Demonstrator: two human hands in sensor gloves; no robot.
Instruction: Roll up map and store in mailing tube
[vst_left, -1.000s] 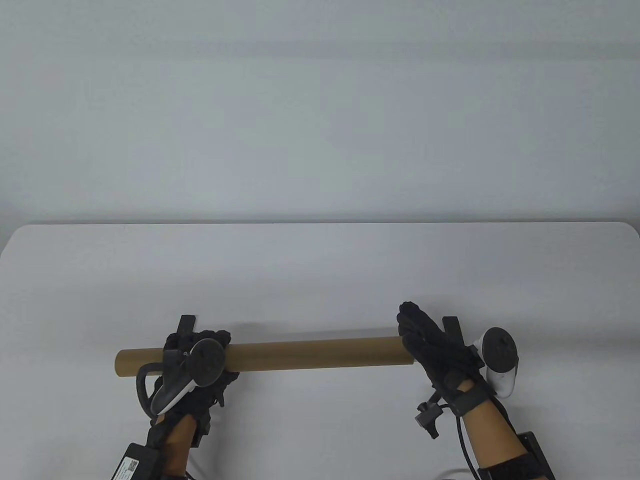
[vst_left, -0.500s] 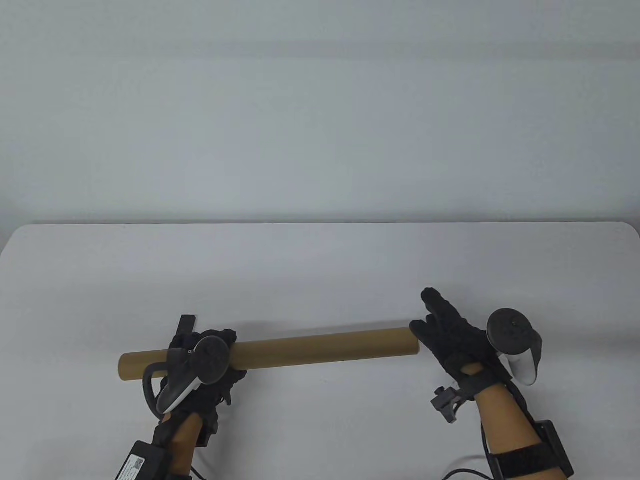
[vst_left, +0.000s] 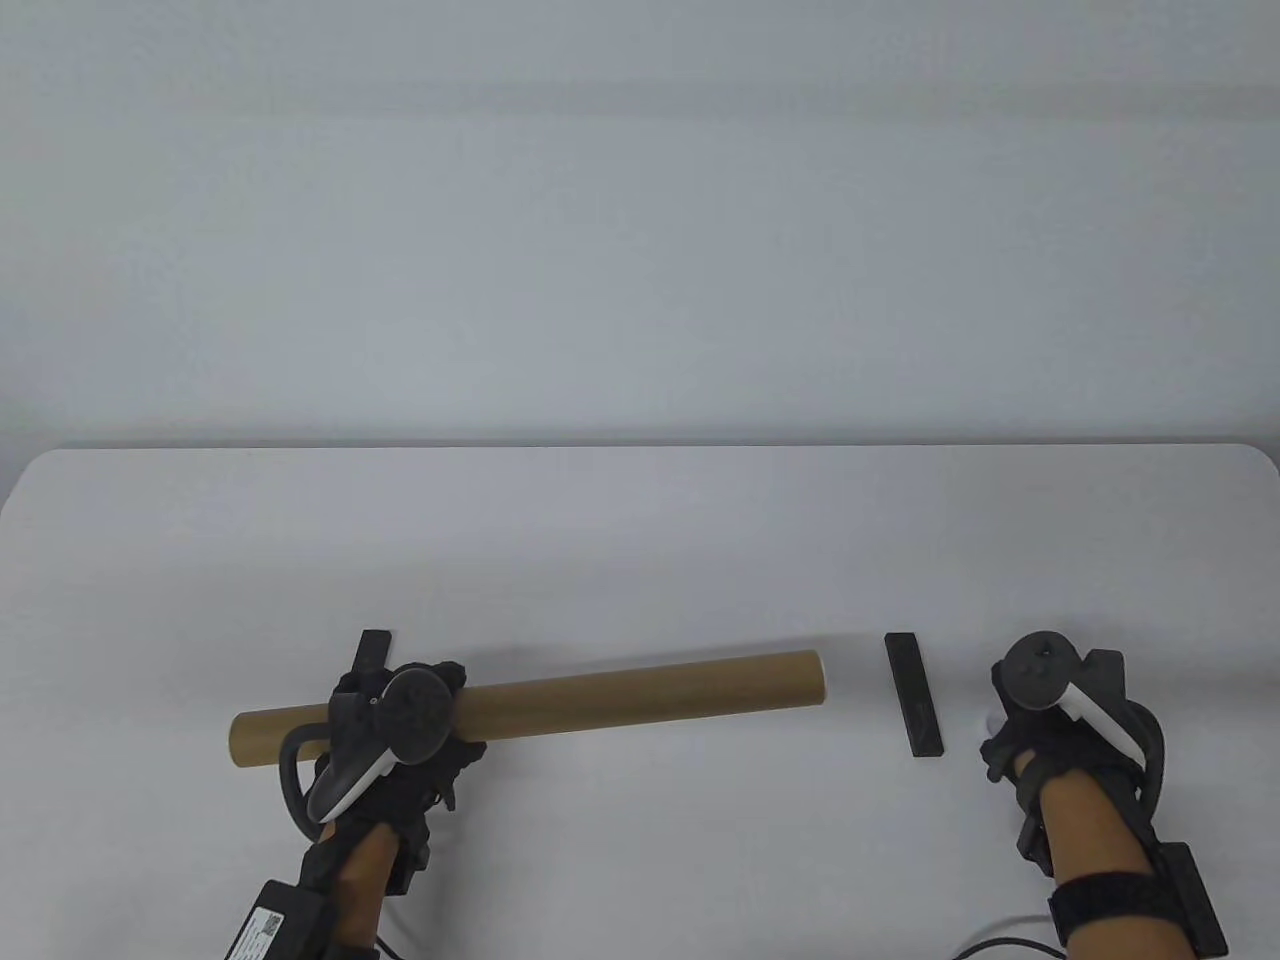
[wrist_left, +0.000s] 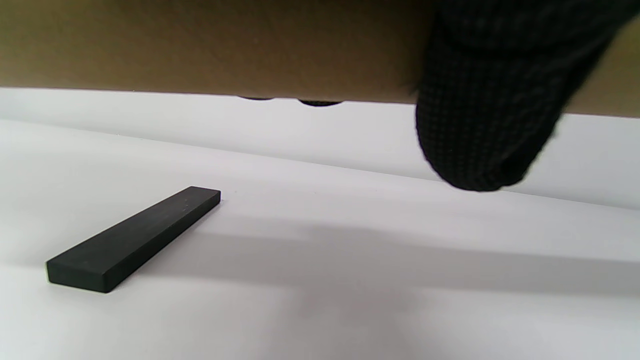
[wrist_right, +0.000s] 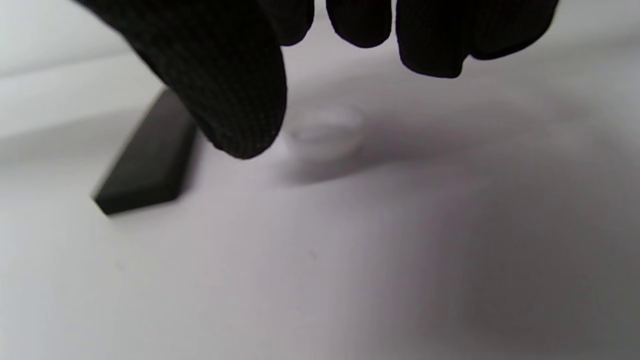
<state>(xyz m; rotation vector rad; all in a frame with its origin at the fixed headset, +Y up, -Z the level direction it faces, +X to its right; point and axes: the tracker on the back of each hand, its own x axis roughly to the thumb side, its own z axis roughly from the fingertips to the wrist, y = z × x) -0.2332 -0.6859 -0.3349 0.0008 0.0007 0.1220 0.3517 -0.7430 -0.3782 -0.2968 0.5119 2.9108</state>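
A long brown cardboard mailing tube (vst_left: 640, 695) is held a little above the white table, its right end tilted slightly away. My left hand (vst_left: 440, 700) grips it near its left end; in the left wrist view the tube (wrist_left: 200, 45) fills the top edge with my thumb (wrist_left: 480, 125) wrapped over it. My right hand (vst_left: 1010, 725) is well to the right of the tube, palm down, fingers spread just above a small translucent round cap (wrist_right: 322, 131) on the table. The cap shows as a white spot (vst_left: 989, 722) beside the hand. No map is visible.
A flat black bar (vst_left: 913, 693) lies between the tube's right end and my right hand, also in the right wrist view (wrist_right: 150, 160). A second black bar (vst_left: 372, 650) lies behind my left hand, seen in the left wrist view (wrist_left: 135, 237). The table's (vst_left: 640, 540) far edge is well beyond.
My right hand left the tube's right end, moved right and turned palm down over the cap. The right black bar is now uncovered. The tube's right end has tilted slightly.
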